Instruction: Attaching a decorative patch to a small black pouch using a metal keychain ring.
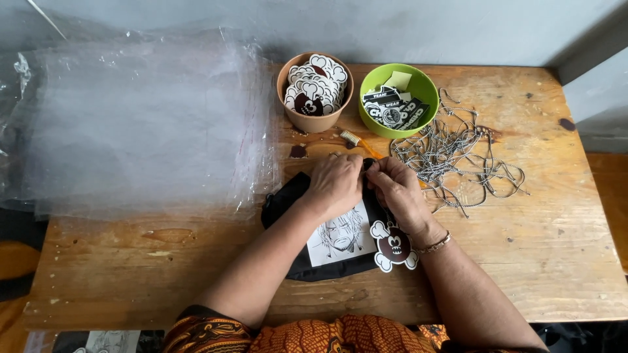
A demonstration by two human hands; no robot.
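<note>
A folded black garment (292, 197) with a white printed drawing lies on the wooden table (523, 248) in front of me. My left hand (337, 183) and my right hand (396, 189) meet at its top edge, fingers pinched together on the fabric there. A skull-shaped cardboard tag (393, 246) lies on the garment below my right wrist, which wears a thin bracelet. What the fingertips hold between them is hidden.
A brown paper cup (314, 121) full of skull tags and a green bowl (428, 88) of printed stickers stand at the back. A tangle of ball chains (451, 153) lies right of my hands. A stack of clear plastic bags (137, 124) covers the left side. An orange-handled brush (358, 142) lies behind my hands.
</note>
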